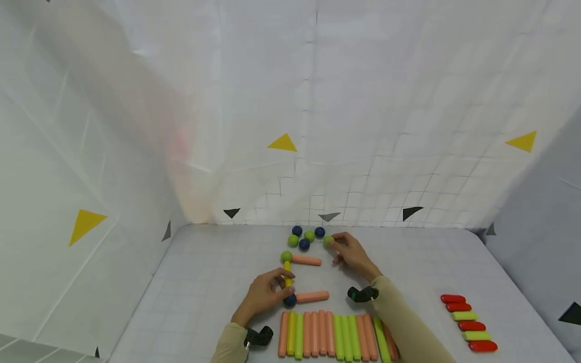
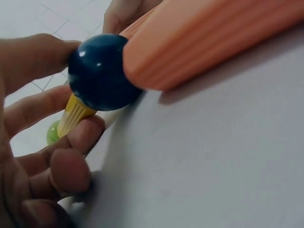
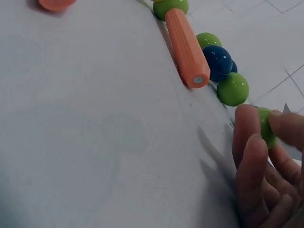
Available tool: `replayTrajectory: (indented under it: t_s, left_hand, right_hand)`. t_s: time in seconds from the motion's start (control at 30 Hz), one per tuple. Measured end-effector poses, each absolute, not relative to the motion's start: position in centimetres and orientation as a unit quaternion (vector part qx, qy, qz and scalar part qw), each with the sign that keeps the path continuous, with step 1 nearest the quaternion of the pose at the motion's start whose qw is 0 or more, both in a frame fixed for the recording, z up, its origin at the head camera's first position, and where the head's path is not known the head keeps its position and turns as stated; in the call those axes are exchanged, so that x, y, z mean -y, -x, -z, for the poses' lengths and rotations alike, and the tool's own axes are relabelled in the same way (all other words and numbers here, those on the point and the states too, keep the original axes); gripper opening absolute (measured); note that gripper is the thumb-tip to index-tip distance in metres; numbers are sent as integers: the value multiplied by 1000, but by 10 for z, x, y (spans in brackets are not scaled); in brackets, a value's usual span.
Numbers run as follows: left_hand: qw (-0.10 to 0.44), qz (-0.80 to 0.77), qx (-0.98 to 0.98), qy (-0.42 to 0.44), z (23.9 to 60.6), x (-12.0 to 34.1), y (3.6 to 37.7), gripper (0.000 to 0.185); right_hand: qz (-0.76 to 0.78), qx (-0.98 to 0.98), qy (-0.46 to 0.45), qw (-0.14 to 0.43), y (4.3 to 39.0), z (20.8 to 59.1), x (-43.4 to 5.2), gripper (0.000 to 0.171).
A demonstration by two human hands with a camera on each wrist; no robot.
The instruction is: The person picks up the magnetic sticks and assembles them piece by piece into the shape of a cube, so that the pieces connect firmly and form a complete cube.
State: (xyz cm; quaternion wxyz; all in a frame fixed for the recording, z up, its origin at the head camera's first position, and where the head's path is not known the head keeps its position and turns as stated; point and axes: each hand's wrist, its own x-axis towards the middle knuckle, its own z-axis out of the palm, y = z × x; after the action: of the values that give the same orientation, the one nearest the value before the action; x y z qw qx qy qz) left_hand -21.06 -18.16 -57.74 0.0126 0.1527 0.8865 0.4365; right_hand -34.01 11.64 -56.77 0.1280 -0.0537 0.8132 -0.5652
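A three-sided frame of toy rods and balls lies on the table. Its yellow rod (image 1: pixel 288 267) joins a green ball (image 1: pixel 286 256) to a dark blue ball (image 1: pixel 289 301); an upper orange rod (image 1: pixel 306 260) and a lower orange rod (image 1: pixel 312 296) extend rightward from these balls. My left hand (image 1: pixel 268 292) grips the yellow rod beside the blue ball, and its thumb touches that ball (image 2: pixel 104 71) in the left wrist view. Between thumb and fingers, my right hand (image 1: pixel 351 254) pinches another green ball (image 3: pixel 267 128), partly covered by the fingers in the right wrist view.
Loose green and blue balls (image 1: pixel 304 244) cluster behind the frame. In front lies a row of orange, yellow and lime rods (image 1: pixel 322 333), its right end partly behind my right sleeve (image 1: pixel 404 322). Short red and lime rods (image 1: pixel 472 326) form a slanted column at right.
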Motion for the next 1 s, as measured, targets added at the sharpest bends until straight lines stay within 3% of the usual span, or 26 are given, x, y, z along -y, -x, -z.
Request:
replayTrajectory:
  t_s: [0.2,0.37,0.5,1.0]
  left_hand:
    - [16,-449,-880,-152,578,181,210,26]
    - [10,-447,-882,-150,577,181,210,25]
    - [8,-447,-883,-143,578,181,211,24]
    - [6,-454,-879,-148,578,181,212,24]
  right_hand:
    - [527,-833,106,128,329,567,-119,42]
    - [444,-878,165,73,322,573,-115,26]
    - [379,-902,202,35,321,576,-111,23]
    - [290,-930,224,27,312,567,-96,23]
